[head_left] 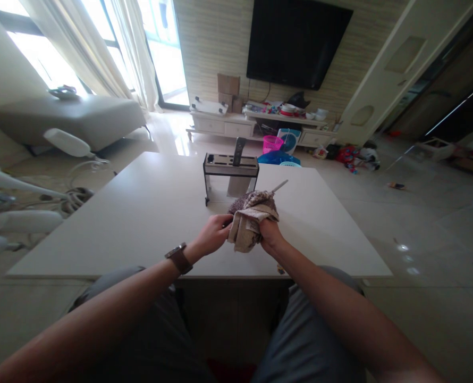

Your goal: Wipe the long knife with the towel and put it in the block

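My left hand [216, 234] has its fingers closed at the left side of a brown-and-beige patterned cloth [246, 229]. A small dark part shows by its fingertips, perhaps a handle, mostly hidden. On the cloth's right side, my right hand [270, 234] is wrapped into the folds. Out of the top of the bundle, pointing up and right, sticks a narrow grey tip like a knife blade [280, 185]. Just beyond the cloth stands a knife holder [230, 166] with a black frame. A cleaver [239, 151] sits upright in it, its black handle above and broad blade below.
The white table [141, 213] spreads around the holder. A small colourful item [280, 269] lies at its near edge by my right forearm. White chairs [27, 219] stand at the left. Beyond the table are a pink basket [272, 143] and a low cabinet [236, 128].
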Demonstrator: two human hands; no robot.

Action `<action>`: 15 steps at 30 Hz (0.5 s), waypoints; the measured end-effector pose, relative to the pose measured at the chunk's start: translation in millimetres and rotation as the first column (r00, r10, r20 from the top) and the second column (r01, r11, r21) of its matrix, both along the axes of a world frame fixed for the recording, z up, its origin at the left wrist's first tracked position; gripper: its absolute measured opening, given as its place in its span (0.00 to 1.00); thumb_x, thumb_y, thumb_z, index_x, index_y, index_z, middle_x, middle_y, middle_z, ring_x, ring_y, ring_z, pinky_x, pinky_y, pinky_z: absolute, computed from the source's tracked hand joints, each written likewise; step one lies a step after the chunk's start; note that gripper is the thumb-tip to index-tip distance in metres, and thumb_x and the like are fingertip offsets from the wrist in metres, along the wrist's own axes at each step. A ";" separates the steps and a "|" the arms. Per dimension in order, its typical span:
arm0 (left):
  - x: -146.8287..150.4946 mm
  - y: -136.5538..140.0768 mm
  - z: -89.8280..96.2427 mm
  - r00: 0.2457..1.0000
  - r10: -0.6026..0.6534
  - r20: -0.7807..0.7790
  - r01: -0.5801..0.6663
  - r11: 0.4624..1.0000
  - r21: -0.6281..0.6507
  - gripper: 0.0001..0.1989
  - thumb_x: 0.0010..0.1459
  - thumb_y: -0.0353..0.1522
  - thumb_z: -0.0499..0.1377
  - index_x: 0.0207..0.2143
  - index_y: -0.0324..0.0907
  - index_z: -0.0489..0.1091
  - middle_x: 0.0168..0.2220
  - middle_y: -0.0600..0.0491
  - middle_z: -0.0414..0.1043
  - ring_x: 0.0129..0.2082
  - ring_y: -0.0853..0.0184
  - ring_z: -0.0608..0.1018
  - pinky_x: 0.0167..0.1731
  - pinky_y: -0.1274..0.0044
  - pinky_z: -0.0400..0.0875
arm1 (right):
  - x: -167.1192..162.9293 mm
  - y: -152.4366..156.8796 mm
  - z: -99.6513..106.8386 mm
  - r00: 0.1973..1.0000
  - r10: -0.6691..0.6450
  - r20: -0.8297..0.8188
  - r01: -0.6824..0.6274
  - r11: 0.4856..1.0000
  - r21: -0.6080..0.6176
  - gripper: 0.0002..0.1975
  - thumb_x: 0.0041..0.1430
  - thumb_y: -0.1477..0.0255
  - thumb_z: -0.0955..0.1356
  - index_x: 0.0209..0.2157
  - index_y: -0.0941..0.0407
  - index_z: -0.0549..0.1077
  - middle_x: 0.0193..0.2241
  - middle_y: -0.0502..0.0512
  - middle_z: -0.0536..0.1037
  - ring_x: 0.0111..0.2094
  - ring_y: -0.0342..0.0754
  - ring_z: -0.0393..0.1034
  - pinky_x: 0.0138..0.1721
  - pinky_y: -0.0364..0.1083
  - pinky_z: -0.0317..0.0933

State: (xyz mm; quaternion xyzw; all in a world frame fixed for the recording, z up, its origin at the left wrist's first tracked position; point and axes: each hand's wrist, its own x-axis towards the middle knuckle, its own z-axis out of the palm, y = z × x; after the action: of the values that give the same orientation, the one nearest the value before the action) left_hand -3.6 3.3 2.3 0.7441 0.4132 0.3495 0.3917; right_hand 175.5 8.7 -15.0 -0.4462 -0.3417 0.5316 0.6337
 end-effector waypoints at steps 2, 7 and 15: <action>0.0 0.1 0.1 1.000 -0.002 0.002 0.002 1.000 0.000 0.20 0.65 0.42 0.55 0.31 0.35 0.76 0.26 0.54 0.70 0.28 0.69 0.66 0.27 0.78 0.58 | 1.0 0.8 -1.5 1.000 0.000 -0.004 0.000 1.000 -0.001 0.16 0.41 0.72 0.79 0.35 0.49 0.78 0.37 0.49 0.84 0.49 0.55 0.79 0.60 0.58 0.69; 0.0 -0.1 1.8 1.000 -0.006 -0.007 0.006 1.000 0.004 0.20 0.65 0.41 0.55 0.31 0.35 0.76 0.27 0.54 0.72 0.28 0.68 0.67 0.28 0.77 0.60 | 2.3 2.6 -4.0 1.000 0.007 0.008 -0.007 1.000 -0.002 0.16 0.42 0.71 0.79 0.35 0.50 0.79 0.37 0.50 0.84 0.50 0.56 0.79 0.60 0.58 0.70; -0.4 0.0 1.6 1.000 -0.009 -0.004 0.009 1.000 0.003 0.20 0.65 0.41 0.54 0.31 0.35 0.76 0.28 0.53 0.72 0.29 0.68 0.68 0.29 0.77 0.60 | 1.0 1.4 -0.6 0.999 0.015 0.029 -0.014 1.000 -0.014 0.16 0.41 0.69 0.79 0.35 0.49 0.78 0.37 0.50 0.84 0.50 0.56 0.79 0.58 0.58 0.71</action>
State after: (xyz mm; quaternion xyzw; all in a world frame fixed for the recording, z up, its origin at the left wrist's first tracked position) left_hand -4.0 3.3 3.9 0.7471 0.4102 0.3469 0.3915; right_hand 176.6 10.1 -15.6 -0.4559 -0.3505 0.5318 0.6217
